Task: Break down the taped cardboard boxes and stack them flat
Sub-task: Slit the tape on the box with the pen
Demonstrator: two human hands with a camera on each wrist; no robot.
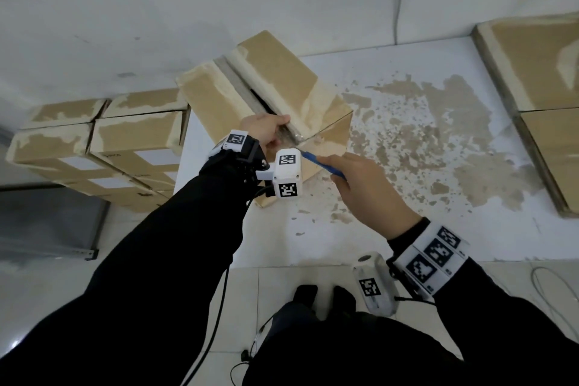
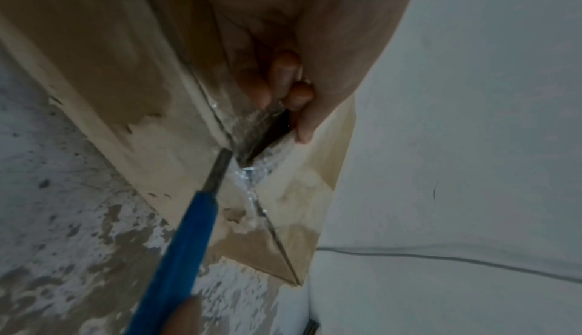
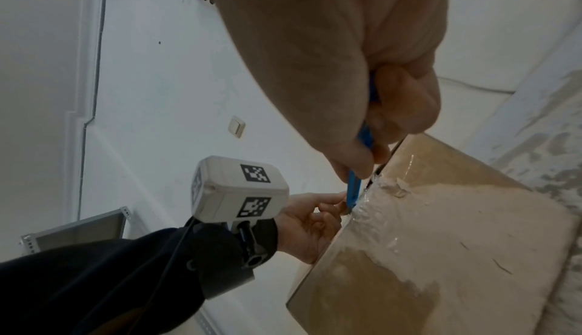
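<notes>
A taped cardboard box [image 1: 272,84] stands tilted on the white table [image 1: 407,229], its top seam partly split. My left hand [image 1: 269,130] grips the near end of the left flap, fingers hooked into the gap [image 2: 283,84]. My right hand [image 1: 366,194] holds a blue utility knife [image 1: 322,163]; its blade [image 2: 217,171] touches the clear tape [image 2: 252,181] at the box's near corner. In the right wrist view the blue utility knife [image 3: 354,191] meets the cardboard box [image 3: 440,241] edge beside my left hand [image 3: 308,223].
Several taped boxes [image 1: 103,141] are stacked to the left, below table height. Flat cardboard [image 1: 539,88] lies at the table's right end. The tabletop paint is worn and patchy. Cables [image 1: 554,288] trail on the tiled floor near my feet.
</notes>
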